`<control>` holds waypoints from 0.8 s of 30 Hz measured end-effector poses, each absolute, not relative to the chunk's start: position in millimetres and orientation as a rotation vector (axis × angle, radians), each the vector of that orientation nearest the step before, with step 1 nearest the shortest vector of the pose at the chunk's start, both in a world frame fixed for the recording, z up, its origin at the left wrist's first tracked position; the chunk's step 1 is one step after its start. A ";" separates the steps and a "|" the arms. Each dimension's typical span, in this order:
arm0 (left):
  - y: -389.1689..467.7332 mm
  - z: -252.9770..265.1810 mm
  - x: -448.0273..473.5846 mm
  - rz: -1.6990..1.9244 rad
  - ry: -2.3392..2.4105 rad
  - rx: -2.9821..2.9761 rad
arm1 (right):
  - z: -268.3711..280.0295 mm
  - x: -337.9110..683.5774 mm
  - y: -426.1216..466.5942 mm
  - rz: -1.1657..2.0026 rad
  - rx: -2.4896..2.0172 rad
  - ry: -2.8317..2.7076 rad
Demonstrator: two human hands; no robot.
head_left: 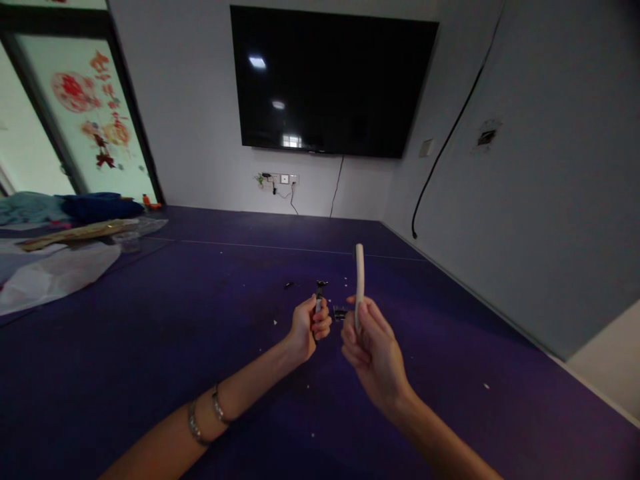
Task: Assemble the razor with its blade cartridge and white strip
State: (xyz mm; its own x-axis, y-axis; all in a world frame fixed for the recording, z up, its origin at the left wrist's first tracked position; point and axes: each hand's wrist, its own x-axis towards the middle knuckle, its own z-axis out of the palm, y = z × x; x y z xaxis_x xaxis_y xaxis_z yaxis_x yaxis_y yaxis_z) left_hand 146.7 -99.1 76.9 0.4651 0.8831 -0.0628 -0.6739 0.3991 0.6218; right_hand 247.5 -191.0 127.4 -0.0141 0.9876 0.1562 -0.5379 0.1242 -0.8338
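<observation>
My left hand (306,327) is closed around the handle of what looks like a razor (320,293), its dark T-shaped head pointing away from me. To the right, my right hand (373,347) grips a pale, slightly curved stick (360,270) and holds it upright. A small dark patch shows on the stick's left side near the top; its kind I cannot make out. Between the hands, a small dark, shiny object (340,313) lies on the purple surface (225,360), partly hidden by my right fingers. Another little black piece (289,285) rests farther left.
White scraps (486,386) are scattered over the purple surface. At the left lie a white plastic bag (65,273) and folded blue cloth (103,207). A television (330,80) hangs above wall sockets (280,179). A black cable (445,140) dangles along the right wall.
</observation>
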 end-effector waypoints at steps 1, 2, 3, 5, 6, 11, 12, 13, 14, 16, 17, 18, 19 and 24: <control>-100.8 79.4 146.5 1.020 0.419 0.517 | 133.7 255.6 -179.9 1.273 -0.665 -0.978; -102.5 82.3 146.2 1.009 0.425 0.460 | 138.9 264.2 -168.2 1.187 -0.692 -1.076; -104.0 85.5 145.8 0.993 0.436 0.403 | 143.1 273.1 -156.4 1.083 -0.746 -1.184; -107.0 92.3 145.2 0.974 0.458 0.306 | 147.4 291.0 -133.7 0.835 -0.873 -1.425; -108.6 95.5 145.1 0.974 0.467 0.269 | 147.5 299.4 -123.3 0.734 -0.930 -1.518; -116.5 104.3 146.7 0.957 0.498 0.178 | 131.6 326.6 -90.2 0.616 -1.194 -1.755; -117.9 104.8 147.3 0.950 0.500 0.170 | 127.0 328.3 -87.4 0.625 -1.233 -1.785; -119.4 105.0 147.8 0.945 0.502 0.163 | 122.5 328.9 -85.3 0.637 -1.260 -1.813; -120.7 105.1 148.2 0.939 0.506 0.155 | 118.4 328.8 -83.8 0.654 -1.278 -1.840; -122.9 105.1 148.8 0.918 0.510 0.143 | 111.6 327.8 -81.3 0.694 -1.287 -1.882; -123.6 104.9 148.8 0.906 0.507 0.138 | 108.9 327.3 -80.2 0.708 -1.285 -1.899; -124.0 104.6 148.7 0.895 0.501 0.135 | 106.8 327.0 -79.1 0.718 -1.283 -1.912; -124.1 104.1 148.6 0.888 0.498 0.131 | 105.3 327.1 -78.1 0.716 -1.284 -1.918; -122.3 100.0 148.4 0.887 0.523 0.124 | 104.3 328.9 -76.7 0.592 -1.309 -1.846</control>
State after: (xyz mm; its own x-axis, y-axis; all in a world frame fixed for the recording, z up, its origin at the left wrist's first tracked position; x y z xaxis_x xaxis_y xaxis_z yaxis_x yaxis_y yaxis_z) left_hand 148.4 -122.3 100.0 0.5157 0.7661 -0.3836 -0.7068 0.6334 0.3150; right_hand 328.9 -76.7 104.3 -0.1636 0.9306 0.3275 0.5668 0.3604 -0.7408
